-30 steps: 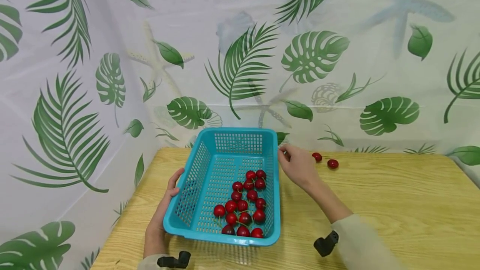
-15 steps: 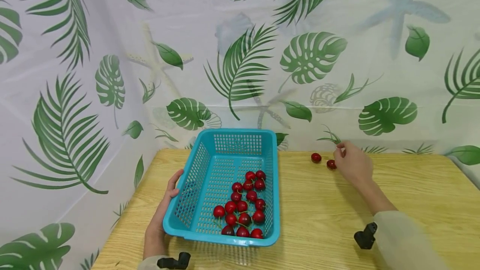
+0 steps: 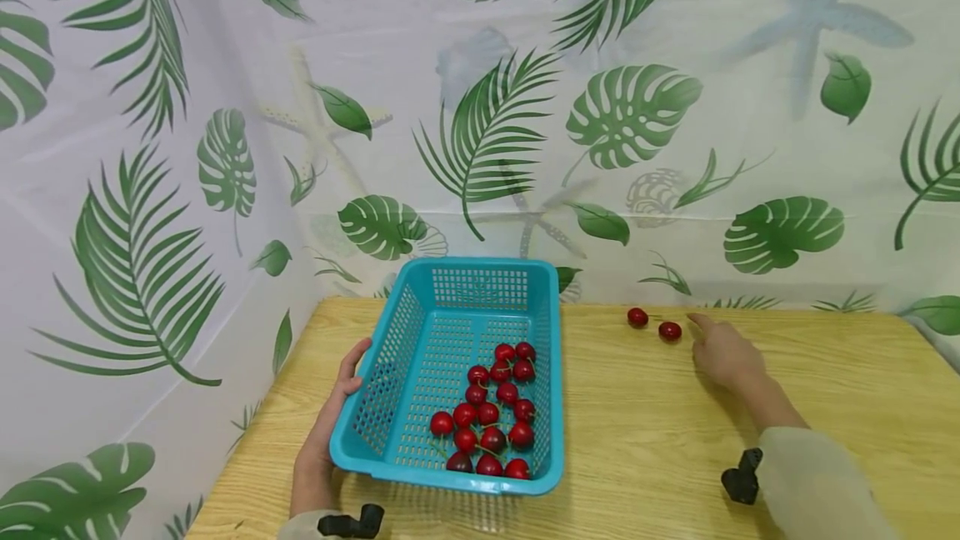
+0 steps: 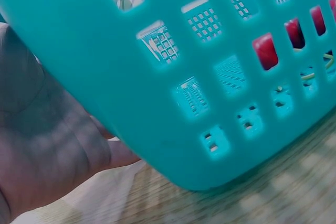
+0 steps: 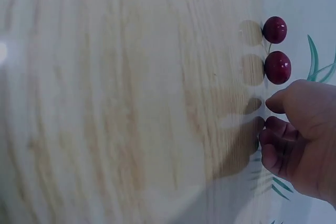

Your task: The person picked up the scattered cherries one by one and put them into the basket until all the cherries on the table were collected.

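Observation:
A blue perforated plastic basket [image 3: 450,340] stands on the table with several red cherries [image 3: 487,413] gathered in its right and near part. Against the basket's left outer side rests my left hand [image 3: 324,423]; in the left wrist view its palm [image 4: 47,135] faces the wall, and part of the fingers is hidden behind it. My right hand [image 3: 729,357] is just right of two cherries lying near the table's back edge, a left one [image 3: 637,318] and a right one [image 3: 670,331]. In the right wrist view the thumb and fingers are apart and hold nothing.
The wooden table [image 3: 637,457] meets a white sheet with printed leaves [image 3: 630,115] along its back edge. Another stretch of sheet [image 3: 127,273] runs along the left side. A black camera mount sits on each wrist.
My right hand has moved from beside the basket's right rim to the right, past the two loose cherries. My left hand, the basket and the cherries look unchanged.

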Motion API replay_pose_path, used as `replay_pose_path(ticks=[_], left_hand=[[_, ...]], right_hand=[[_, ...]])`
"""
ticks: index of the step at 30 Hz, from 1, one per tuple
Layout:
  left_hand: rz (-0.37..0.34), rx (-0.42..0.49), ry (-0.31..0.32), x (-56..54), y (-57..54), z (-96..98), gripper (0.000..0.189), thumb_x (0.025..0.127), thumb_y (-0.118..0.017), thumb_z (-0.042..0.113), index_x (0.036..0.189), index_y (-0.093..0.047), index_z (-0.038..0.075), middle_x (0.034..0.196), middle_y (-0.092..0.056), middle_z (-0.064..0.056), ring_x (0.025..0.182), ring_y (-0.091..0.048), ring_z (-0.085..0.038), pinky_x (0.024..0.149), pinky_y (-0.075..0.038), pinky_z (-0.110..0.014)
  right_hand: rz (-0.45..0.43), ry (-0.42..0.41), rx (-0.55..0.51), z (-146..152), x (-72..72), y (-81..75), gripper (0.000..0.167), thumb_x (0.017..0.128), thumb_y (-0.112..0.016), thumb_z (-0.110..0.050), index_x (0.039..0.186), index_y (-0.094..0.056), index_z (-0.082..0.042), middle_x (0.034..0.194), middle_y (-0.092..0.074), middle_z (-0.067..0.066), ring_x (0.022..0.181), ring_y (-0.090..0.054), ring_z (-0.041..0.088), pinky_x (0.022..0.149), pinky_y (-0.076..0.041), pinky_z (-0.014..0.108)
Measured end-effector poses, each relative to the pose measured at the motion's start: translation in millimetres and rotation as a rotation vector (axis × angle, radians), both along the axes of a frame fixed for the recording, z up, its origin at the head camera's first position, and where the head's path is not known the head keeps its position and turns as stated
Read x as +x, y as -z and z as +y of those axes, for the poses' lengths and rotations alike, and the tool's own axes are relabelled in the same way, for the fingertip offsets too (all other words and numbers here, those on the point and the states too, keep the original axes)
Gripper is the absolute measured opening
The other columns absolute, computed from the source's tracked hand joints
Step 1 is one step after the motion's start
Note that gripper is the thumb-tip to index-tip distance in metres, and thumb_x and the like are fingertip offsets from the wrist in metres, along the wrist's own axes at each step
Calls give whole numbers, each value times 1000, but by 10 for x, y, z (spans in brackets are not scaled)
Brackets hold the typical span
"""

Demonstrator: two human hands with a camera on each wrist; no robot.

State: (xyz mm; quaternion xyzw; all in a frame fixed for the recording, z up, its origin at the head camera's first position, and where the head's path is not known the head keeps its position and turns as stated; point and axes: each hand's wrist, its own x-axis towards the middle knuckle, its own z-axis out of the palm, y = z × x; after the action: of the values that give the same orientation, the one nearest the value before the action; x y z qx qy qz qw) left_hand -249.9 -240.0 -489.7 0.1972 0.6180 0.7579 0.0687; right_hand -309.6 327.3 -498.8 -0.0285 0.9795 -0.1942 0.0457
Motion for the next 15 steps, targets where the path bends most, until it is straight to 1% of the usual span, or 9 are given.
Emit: replay_pose_path(ticks=[2,3,5,7,8,10,12,13,15], left_hand=[[-9,-2,-1,2,5,8,57,101,-26,12,144,-35,49,140,-36,17,125,-48,-6,99,-42,-27],[8,0,4,-4,11,9,58,101,-25,11,144,-36,49,140,-37,18,125,-48,-5,99,-42,-26],[70,19,18,-35,30,8,62,100,-25,6,144,-37,48,140,-39,21,126,-46,-3,101,-39,-23],[115,25,34,-56,39,3,63,99,-25,5,143,-39,48,139,-41,24,125,-45,-1,100,-38,-21],[125,28,40,-65,42,-1,63,99,-26,5,143,-39,48,139,-41,25,125,-45,0,100,-38,-21],[124,34,44,-73,46,-9,61,99,-27,6,142,-40,48,138,-42,24,124,-46,0,99,-39,-21],[109,33,40,-70,39,-9,60,100,-27,8,142,-40,49,138,-42,24,124,-47,0,98,-40,-21],[102,34,36,-68,39,-11,60,100,-28,8,141,-40,49,138,-41,23,124,-47,0,98,-40,-21],[92,32,20,-64,38,-13,61,99,-27,7,141,-40,49,138,-41,23,123,-47,-1,98,-40,-21]], right_hand=[[6,-24,20,-22,-20,25,55,97,-40,-10,149,-32,2,132,-42,45,114,-48,59,69,-51,55],[10,-34,27,-35,-26,28,54,98,-40,-11,150,-31,1,131,-42,46,110,-51,58,65,-51,53],[19,-52,35,-64,-37,31,54,98,-42,-11,150,-31,0,130,-42,45,103,-55,55,61,-50,49],[22,-67,47,-86,-42,24,54,98,-44,-11,148,-32,2,129,-43,45,99,-58,54,63,-51,51],[22,-70,50,-95,-45,21,55,97,-46,-12,148,-32,3,127,-44,44,96,-59,52,64,-51,52],[22,-76,51,-107,-57,16,55,97,-47,-12,147,-33,4,127,-45,44,98,-58,52,68,-51,55],[22,-85,48,-116,-71,7,55,96,-47,-13,146,-34,4,127,-46,43,100,-57,53,73,-50,58],[25,-90,43,-123,-77,0,55,96,-48,-14,146,-36,4,126,-47,42,102,-57,53,74,-50,59],[28,-104,23,-136,-94,-8,52,94,-50,-14,141,-41,7,120,-53,39,99,-58,49,75,-50,57]])
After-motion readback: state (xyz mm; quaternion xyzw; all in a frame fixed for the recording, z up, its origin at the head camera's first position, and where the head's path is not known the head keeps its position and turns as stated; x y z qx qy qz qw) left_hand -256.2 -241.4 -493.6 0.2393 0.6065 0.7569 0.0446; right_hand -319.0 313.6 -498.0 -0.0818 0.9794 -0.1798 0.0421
